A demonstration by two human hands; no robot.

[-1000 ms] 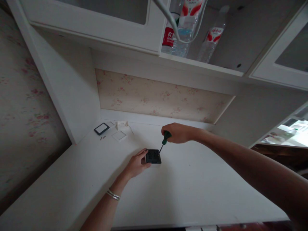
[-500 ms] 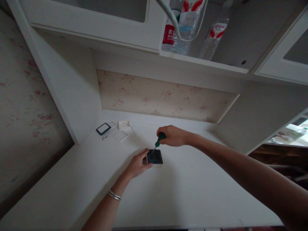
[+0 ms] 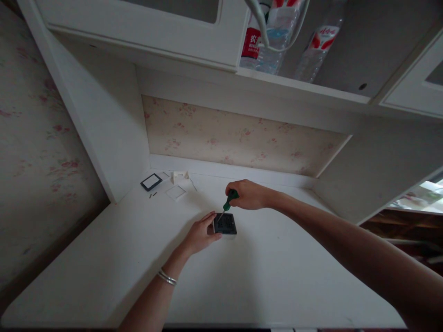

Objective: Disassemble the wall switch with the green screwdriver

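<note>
A small, square black device with a pale side, perhaps a wall switch or socket [image 3: 228, 224], rests on the white desktop. My left hand [image 3: 200, 234] grips its left side, with fingers at the far edge and the thumb at the near edge. Above it, my right hand [image 3: 247, 194] is closed around the green handle of a screwdriver [image 3: 231, 199]. The metal shaft slants down to the left, and its tip meets the dark face near the left side. Whether the tip sits in a screw is too small to tell.
At the back left lie a dark-rimmed frame [image 3: 151, 182], a clear square frame [image 3: 176, 192], a cream plastic piece [image 3: 180, 177] and two small screws [image 3: 152, 195]. Overhead, plastic bottles [image 3: 320, 44] stand in a cabinet, with a pale cable [image 3: 265, 37] hanging in front.
The view has shifted slightly, so the surroundings sit a little differently in the picture. Both hands keep their grips, and the screwdriver tip stays on the device's left part.
</note>
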